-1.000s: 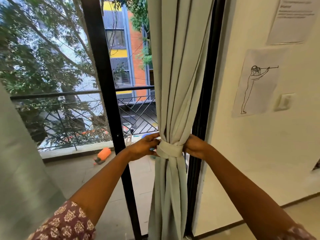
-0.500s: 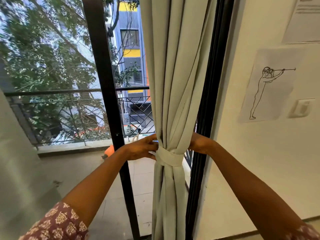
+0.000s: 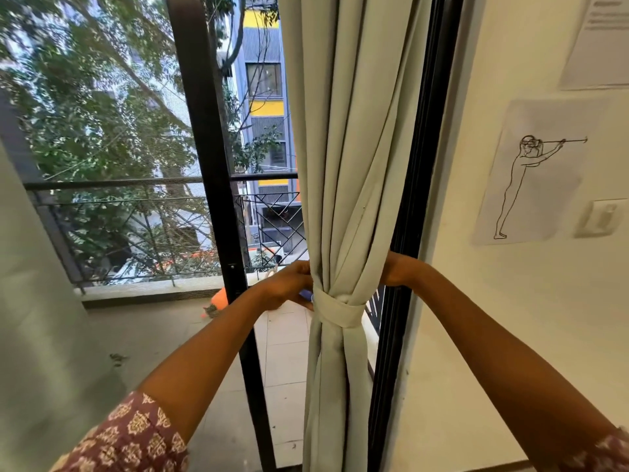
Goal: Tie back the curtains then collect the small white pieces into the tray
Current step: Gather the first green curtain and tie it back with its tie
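Note:
A pale grey-green curtain (image 3: 354, 148) hangs gathered in front of the black door frame. A tie-back band (image 3: 340, 310) of the same cloth is wrapped around its waist. My left hand (image 3: 289, 284) grips the curtain's left edge at the band. My right hand (image 3: 396, 269) reaches behind the right side of the bundle, its fingers hidden by the cloth. A second curtain (image 3: 37, 301) fills the left edge. No tray or small white pieces are in sight.
A black door frame post (image 3: 218, 199) stands left of the curtain, with a balcony railing (image 3: 136, 216) and an orange object (image 3: 218, 299) outside. The cream wall (image 3: 476, 301) on the right carries a line drawing (image 3: 531, 172), a switch (image 3: 600, 218) and a paper notice (image 3: 599, 39).
My view has shifted left and slightly up. Both hands stayed at the tie-back band; the right hand has slipped further behind the curtain.

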